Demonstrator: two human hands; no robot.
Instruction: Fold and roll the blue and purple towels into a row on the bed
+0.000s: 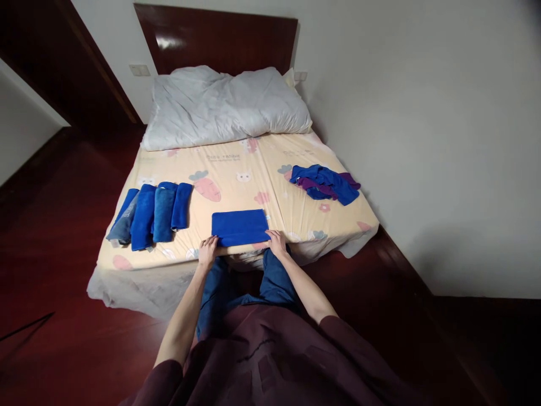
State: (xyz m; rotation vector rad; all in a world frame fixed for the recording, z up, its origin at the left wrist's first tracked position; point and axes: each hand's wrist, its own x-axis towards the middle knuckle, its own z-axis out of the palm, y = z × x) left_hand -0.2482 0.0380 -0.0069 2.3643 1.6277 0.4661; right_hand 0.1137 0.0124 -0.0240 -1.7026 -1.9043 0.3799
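A blue cloth (240, 224) lies flat as a rectangle at the front edge of the bed. My left hand (208, 250) is closed on its near left corner, and my right hand (276, 242) pinches the near right corner. Left of it, several rolled blue cloths (142, 217) lie side by side, one of them greyish. To the right is a crumpled heap of blue and purple cloths (325, 183).
The bed (228, 192) has a yellow sheet printed with carrots and rabbits. A folded white quilt (228, 107) lies at its far end, before a dark wooden headboard (220, 39). A white wall (443, 141) stands on the right.
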